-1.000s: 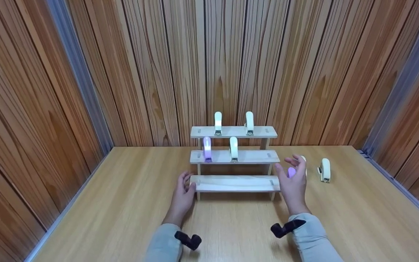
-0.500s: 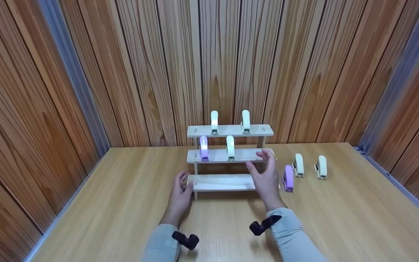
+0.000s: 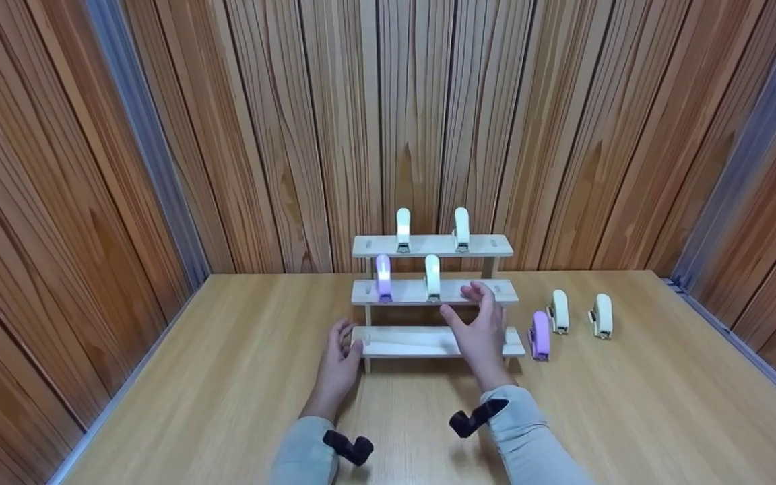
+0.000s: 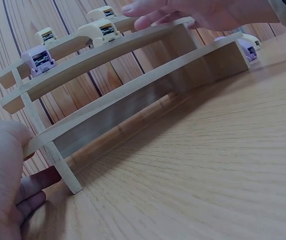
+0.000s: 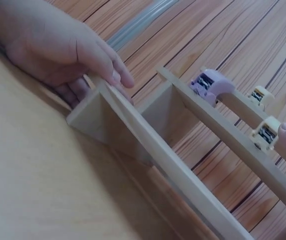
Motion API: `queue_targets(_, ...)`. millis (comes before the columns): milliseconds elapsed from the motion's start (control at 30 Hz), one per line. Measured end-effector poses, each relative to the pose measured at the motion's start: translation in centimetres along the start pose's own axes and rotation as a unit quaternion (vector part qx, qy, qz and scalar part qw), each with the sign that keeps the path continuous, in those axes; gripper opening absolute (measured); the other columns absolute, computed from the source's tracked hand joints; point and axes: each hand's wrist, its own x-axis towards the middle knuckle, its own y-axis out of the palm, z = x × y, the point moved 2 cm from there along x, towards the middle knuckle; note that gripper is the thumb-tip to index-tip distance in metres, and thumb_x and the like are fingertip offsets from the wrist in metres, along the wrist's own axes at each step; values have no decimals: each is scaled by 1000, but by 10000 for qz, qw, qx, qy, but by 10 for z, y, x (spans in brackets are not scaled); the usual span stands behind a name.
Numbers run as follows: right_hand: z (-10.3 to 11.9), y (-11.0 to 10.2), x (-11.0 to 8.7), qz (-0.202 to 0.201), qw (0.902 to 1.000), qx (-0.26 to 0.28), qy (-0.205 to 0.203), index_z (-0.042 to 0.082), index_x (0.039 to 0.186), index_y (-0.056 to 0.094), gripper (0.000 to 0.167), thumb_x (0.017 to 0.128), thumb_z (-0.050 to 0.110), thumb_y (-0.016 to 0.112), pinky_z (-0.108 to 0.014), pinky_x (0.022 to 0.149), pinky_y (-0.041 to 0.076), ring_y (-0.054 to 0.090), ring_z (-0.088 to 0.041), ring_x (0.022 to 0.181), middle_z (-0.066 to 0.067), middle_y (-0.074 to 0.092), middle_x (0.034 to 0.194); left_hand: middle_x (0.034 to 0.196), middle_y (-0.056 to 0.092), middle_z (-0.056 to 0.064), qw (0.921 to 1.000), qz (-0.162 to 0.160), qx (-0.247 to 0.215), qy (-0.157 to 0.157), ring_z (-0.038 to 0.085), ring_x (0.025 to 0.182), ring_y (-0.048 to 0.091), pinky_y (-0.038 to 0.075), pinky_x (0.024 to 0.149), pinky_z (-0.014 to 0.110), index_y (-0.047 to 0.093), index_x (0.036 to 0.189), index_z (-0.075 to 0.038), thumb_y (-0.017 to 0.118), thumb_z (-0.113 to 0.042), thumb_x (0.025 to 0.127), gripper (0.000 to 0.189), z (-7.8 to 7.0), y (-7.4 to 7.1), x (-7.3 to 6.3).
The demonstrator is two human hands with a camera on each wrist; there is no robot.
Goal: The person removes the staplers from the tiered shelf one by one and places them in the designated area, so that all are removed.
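A three-tier wooden display stand (image 3: 408, 345) stands on the table. My left hand (image 3: 337, 370) grips the left end of its lowest board, thumb on top and other fingers around the end, as the right wrist view shows. My right hand (image 3: 483, 333) holds nothing; its fingers are spread in front of the middle board's right half. On that board sit a purple stapler (image 3: 383, 277) and a pale green stapler (image 3: 432, 277), left of the right hand. The top board carries a pale stapler (image 3: 403, 230) and another pale stapler (image 3: 461, 230).
Right of the stand, a purple stapler (image 3: 541, 335), a cream stapler (image 3: 559, 312) and a second cream stapler (image 3: 602, 316) stand on the table (image 3: 253, 337). Wood-panelled walls (image 3: 415, 114) enclose the back and sides.
My right hand has moved left from beside the table staplers to in front of the stand, uncovering the purple and nearer cream staplers. My left hand has stayed at the lowest board's end.
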Motion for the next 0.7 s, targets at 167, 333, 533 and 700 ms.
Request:
queue_targets(167,3,8,0,-41,9999,-117,-109,13,144,40,70,89,34,78,-52,123,-5,38,-29,141,-5,62,136,157,42,11,10000,-49,18,-21,33,144,38,32,118,52,28,157,-13,51,-18,106,56,0,0,1)
queue_targets(333,6,15,-1,-96,9996,-171,-191,13,143,41,69,89,35,79,-54,121,-14,40,-28,140,-5,63,134,156,43,12,9999,-141,30,42,33,145,38,33,118,51,29,156,-10,52,-16,105,56,0,2,2)
queue_targets(533,7,23,-3,-87,9989,-397,-249,13,143,42,69,88,35,79,-53,120,-17,40,-29,140,-6,63,133,156,43,11,10000,-85,-30,37,33,143,40,34,117,51,28,157,-11,51,-17,106,56,0,3,0)
queue_targets(700,10,29,-2,-72,9984,-438,-335,12,143,43,69,88,33,79,-56,121,-14,40,-31,140,-9,63,134,156,43,10,9999,-102,20,-7,31,145,38,33,118,50,29,157,-13,52,-19,106,56,-1,1,1)
